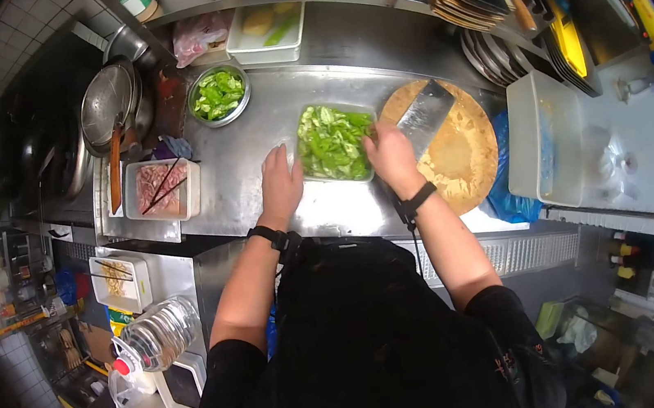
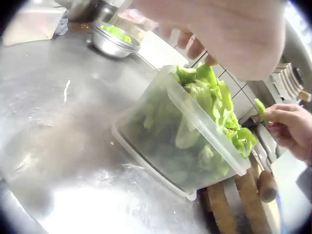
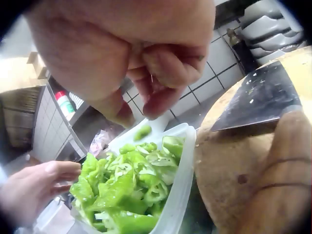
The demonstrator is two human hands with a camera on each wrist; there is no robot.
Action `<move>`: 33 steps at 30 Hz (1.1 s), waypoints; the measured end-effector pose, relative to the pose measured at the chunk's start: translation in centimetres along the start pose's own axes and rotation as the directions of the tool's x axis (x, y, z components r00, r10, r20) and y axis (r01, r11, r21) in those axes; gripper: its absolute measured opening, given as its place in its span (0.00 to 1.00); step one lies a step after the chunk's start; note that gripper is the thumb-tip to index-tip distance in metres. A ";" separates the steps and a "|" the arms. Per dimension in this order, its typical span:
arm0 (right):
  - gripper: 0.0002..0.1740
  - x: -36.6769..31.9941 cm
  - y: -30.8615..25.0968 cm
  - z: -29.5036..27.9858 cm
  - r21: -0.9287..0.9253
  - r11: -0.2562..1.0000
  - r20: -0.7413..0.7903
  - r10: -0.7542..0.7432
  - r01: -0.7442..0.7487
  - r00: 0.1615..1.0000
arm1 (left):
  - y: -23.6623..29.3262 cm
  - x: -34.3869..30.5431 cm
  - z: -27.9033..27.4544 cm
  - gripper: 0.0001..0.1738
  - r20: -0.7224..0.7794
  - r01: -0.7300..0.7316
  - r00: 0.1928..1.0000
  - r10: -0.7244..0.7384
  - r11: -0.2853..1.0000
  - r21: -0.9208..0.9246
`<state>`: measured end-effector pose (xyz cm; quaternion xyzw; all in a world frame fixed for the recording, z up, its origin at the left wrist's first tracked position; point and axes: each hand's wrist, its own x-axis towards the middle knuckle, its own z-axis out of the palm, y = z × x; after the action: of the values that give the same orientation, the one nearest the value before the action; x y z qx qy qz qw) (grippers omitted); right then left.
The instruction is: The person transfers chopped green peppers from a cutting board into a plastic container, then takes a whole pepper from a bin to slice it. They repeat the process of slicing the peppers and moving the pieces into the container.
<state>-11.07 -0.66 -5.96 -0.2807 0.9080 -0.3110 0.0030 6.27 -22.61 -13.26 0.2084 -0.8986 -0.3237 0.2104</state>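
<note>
Cut green peppers (image 1: 333, 141) fill a clear plastic container (image 2: 161, 131) on the steel counter. My left hand (image 1: 282, 185) is beside the container's left side, fingers extended and holding nothing; in the left wrist view the hand (image 2: 219, 34) hangs above the rim. At the container's right edge, my right hand (image 1: 394, 158) pinches a small green pepper piece (image 2: 260, 109) in the left wrist view. The right wrist view shows the piece (image 3: 143, 132) just below the fingertips of the right hand (image 3: 141, 63), over the peppers; contact is unclear there.
A cleaver (image 1: 425, 114) lies on the round wooden board (image 1: 460, 149) to the right. Behind left stands a metal bowl (image 1: 248, 99) of green peppers. A box of meat (image 1: 191, 190) with chopsticks is at left, a white bin (image 1: 523, 137) at right.
</note>
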 end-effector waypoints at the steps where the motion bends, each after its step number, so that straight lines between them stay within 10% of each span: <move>1: 0.12 -0.8 -0.8 0.0 -0.010 0.999 0.009 0.036 -0.036 0.999 | -1.2 -0.3 0.2 0.28 0.002 0.065 0.998 -0.065 0.996 -0.063; 8: 0.08 -8.9 -2.1 0.8 -0.031 0.967 0.060 0.253 -0.251 0.966 | -3.9 2.1 0.7 0.20 0.331 0.315 0.914 -0.233 0.923 -0.222; 14: 0.13 -11.9 -2.0 3.0 0.096 0.916 0.124 0.376 -0.388 0.918 | -4.0 1.9 -0.6 0.25 0.276 0.297 0.926 -0.257 0.948 -0.115; 24: 0.28 -9.2 -5.1 6.7 0.186 0.955 0.171 0.200 -0.231 0.965 | -5.7 -0.7 -6.4 0.37 0.381 0.590 0.794 -0.474 0.751 -0.295; 26: 0.32 -9.0 -5.8 6.4 0.047 0.999 0.074 0.004 -0.008 0.997 | -5.0 -0.6 -6.6 0.37 0.356 0.606 0.791 -0.498 0.721 -0.335; 33: 0.29 -7.7 -4.3 6.4 0.016 0.975 0.137 -0.221 0.221 0.966 | -3.5 -2.5 -4.8 0.41 0.100 -0.028 0.995 0.018 0.994 0.106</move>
<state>-1.29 -3.08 -9.97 -0.4009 0.8686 -0.2895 0.0315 11.64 -26.18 -12.83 0.1928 -0.9263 -0.2826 0.1581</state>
